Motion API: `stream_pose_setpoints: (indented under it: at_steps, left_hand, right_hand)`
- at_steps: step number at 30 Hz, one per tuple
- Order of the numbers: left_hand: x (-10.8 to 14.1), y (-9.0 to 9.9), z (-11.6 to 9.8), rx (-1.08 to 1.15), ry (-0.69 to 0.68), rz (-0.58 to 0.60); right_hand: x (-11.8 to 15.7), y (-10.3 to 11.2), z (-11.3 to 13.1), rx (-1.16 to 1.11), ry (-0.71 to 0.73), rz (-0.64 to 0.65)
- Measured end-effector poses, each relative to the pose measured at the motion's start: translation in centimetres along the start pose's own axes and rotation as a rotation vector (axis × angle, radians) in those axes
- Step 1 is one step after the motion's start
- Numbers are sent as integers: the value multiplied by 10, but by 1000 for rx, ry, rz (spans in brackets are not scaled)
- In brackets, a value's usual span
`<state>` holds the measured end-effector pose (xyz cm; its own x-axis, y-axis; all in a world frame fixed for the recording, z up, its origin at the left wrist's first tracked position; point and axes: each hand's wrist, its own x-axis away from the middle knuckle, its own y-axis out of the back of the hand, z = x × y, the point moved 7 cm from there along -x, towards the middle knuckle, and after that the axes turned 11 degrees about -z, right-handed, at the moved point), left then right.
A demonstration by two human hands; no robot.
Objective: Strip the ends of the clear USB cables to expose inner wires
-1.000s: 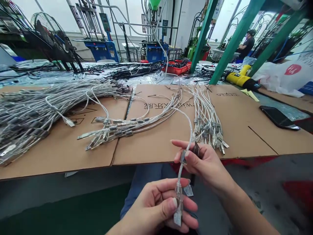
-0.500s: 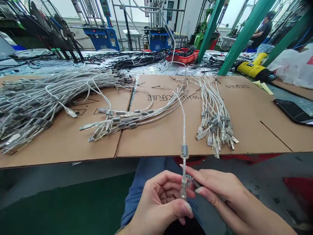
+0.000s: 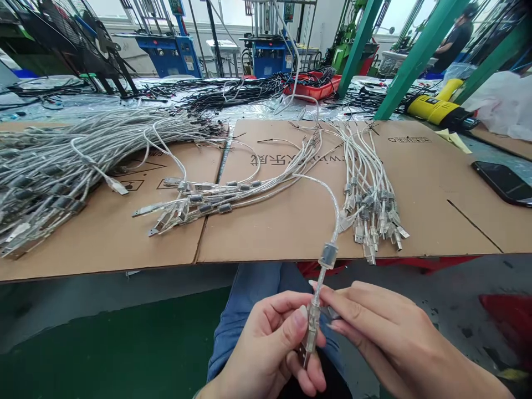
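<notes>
A clear USB cable (image 3: 328,256) with a grey ferrite ring hangs over the front edge of the cardboard. My left hand (image 3: 266,343) pinches its transparent plug between thumb and fingers, the metal end tilted down. Close by on the right, my right hand (image 3: 374,327) has thumb and forefinger pressed around a small greyish piece, mostly hidden, its fingertips touching or nearly touching the cable. Behind the hands, several like cables (image 3: 372,205) lie in a bunch on the right, and another group (image 3: 224,202) stretches across the middle.
A large heap of clear cables (image 3: 54,172) covers the left of the cardboard sheet (image 3: 257,244). Toward the right are a black phone (image 3: 505,183), a yellow heat gun (image 3: 440,111) and green posts (image 3: 415,61). Black cables and a red tray (image 3: 316,91) lie behind.
The plug has tilted, its metal end now pointing down and left. My left thumb has moved up along the plug, and the cable now bows to the right.
</notes>
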<state>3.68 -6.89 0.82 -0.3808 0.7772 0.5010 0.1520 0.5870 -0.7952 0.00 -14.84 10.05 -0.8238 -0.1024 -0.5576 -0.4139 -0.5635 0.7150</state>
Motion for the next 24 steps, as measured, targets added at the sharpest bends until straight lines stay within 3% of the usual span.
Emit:
stream_pose_setpoints:
  at_steps: [15,24]
  left_hand:
    - [0,-1,4,-31,18,50]
    - [-2,-1,2,-68,3,1]
  right_hand:
    - [5,2,3,67,54,4]
    - [7,-2,4,104,72,46]
